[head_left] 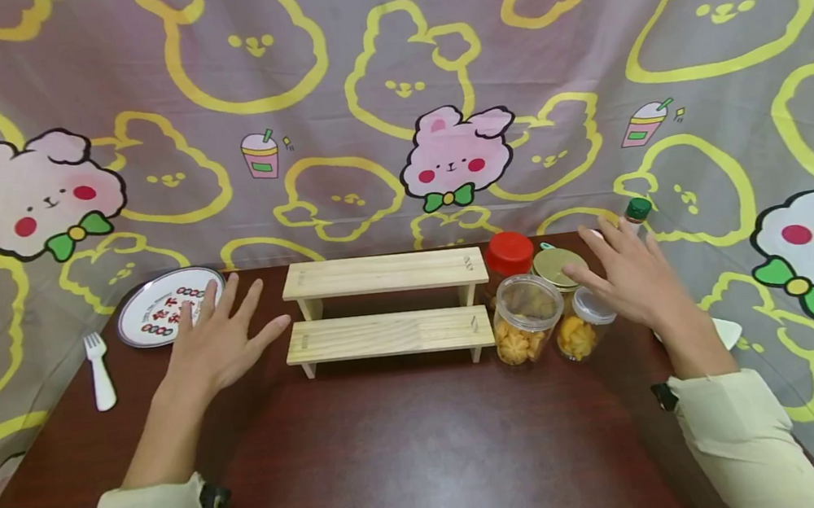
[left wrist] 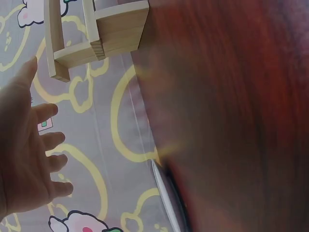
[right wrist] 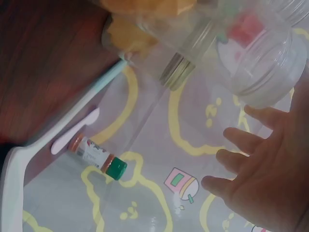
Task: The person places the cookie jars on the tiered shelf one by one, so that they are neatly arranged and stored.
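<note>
The small jar (head_left: 575,338) stood left of the right hand (head_left: 625,272), long axis vertical.
It rested upright on the counter (head_left: 396,451), far nearer to the right hand, which was spread and held nothing; contact with the jar's lid (head_left: 594,307) could not be determined. The left hand (head_left: 217,344) was likewise spread, near the plate (head_left: 143,302).

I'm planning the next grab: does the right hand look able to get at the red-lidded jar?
Probably yes, from above: the right hand looks empty and nothing covers the lid of the red-lidded jar. Sideways, the gold-lidded jar seems in the way.
</note>
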### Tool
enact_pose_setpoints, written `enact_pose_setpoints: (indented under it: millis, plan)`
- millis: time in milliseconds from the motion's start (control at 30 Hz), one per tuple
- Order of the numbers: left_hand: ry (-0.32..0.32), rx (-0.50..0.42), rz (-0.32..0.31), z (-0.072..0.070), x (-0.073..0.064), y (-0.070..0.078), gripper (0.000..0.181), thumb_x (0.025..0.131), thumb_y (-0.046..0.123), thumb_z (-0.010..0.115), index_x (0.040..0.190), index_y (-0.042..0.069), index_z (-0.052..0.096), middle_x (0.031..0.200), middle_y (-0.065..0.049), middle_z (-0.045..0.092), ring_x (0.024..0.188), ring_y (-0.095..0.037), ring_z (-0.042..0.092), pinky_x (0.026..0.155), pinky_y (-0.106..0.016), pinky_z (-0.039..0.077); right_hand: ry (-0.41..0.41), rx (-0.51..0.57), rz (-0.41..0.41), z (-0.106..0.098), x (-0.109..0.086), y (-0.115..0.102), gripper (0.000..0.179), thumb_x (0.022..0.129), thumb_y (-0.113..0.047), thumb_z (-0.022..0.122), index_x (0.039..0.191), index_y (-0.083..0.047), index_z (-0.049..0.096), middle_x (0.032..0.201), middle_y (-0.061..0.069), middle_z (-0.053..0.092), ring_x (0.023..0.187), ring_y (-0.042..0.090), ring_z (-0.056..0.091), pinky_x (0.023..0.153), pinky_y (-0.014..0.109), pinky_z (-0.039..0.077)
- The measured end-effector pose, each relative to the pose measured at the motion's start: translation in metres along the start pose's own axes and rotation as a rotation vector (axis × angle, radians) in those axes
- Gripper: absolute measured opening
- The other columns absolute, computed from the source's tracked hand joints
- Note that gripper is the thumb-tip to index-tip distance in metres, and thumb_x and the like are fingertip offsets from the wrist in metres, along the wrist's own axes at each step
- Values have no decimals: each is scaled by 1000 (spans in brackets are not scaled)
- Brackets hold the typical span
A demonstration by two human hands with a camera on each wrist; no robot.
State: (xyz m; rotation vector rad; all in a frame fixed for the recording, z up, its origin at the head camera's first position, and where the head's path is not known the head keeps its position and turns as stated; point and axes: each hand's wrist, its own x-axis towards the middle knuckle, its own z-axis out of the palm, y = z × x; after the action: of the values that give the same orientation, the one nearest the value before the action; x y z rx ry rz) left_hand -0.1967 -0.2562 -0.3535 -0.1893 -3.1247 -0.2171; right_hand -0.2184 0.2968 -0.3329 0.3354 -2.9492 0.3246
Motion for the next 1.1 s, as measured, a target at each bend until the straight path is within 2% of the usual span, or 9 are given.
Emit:
enact_pose_setpoints:
  millis: [300, 400, 533, 700, 833, 900, 1067, 1100]
  plan:
    - [47, -95, 22, 6, -3, 2, 96, 96, 78, 33, 162, 8, 23, 166, -25, 11, 151, -48, 3, 115, -71, 2, 26, 152, -92, 4, -2, -5, 78, 102, -53, 53, 155, 2, 36, 160, 30, 26, 150, 50, 12, 117, 68, 11]
    - [76, -135, 39, 7, -5, 3, 97, 96, 75, 39, 160, 3, 26, 165, -26, 15, 152, -46, 5, 117, -68, 5, 14, 216, -100, 5, -3, -8, 77, 101, -49, 58, 156, 1, 35, 160, 28, 26, 150, 47, 13, 116, 68, 15]
    - [109, -174, 53, 10, -6, 4, 98, 95, 72, 48, 158, -1, 29, 163, -27, 20, 151, -46, 12, 117, -67, 14, 2, 273, -88, 7, -6, -12, 77, 99, -48, 63, 156, -4, 36, 161, 23, 30, 149, 43, 23, 112, 70, 24]
    - [114, -258, 52, 17, -9, 4, 101, 91, 67, 61, 161, 4, 26, 165, -23, 20, 147, -48, 22, 109, -71, 26, -11, 314, -95, 9, -10, -16, 75, 97, -49, 66, 155, -8, 40, 155, 19, 41, 138, 42, 41, 105, 68, 35]
    - [130, -364, 70, 25, -11, 4, 104, 88, 61, 72, 161, 4, 25, 164, -23, 23, 147, -47, 26, 109, -69, 29, -10, 334, -105, 11, -12, -19, 74, 94, -47, 70, 151, -8, 46, 151, 19, 47, 126, 41, 53, 99, 66, 42]
    - [146, -411, 80, 30, -11, 4, 104, 86, 57, 76, 160, 3, 26, 163, -23, 25, 147, -45, 27, 111, -66, 29, -9, 346, -112, 12, -12, -21, 75, 92, -46, 74, 150, -7, 48, 149, 19, 49, 113, 38, 61, 97, 64, 44]
    - [164, -500, 65, 39, -11, 6, 102, 84, 52, 80, 157, -1, 32, 158, -25, 35, 144, -44, 34, 112, -61, 32, -4, 378, -154, 14, -10, -23, 78, 86, -43, 81, 148, -6, 51, 148, 18, 51, 115, 35, 59, 99, 62, 44]
    - [166, -512, 60, 41, -11, 7, 101, 84, 51, 80, 156, -1, 34, 157, -25, 37, 142, -44, 36, 111, -61, 33, 0, 382, -164, 15, -10, -23, 79, 85, -43, 82, 147, -6, 51, 148, 17, 52, 121, 36, 56, 100, 62, 43]
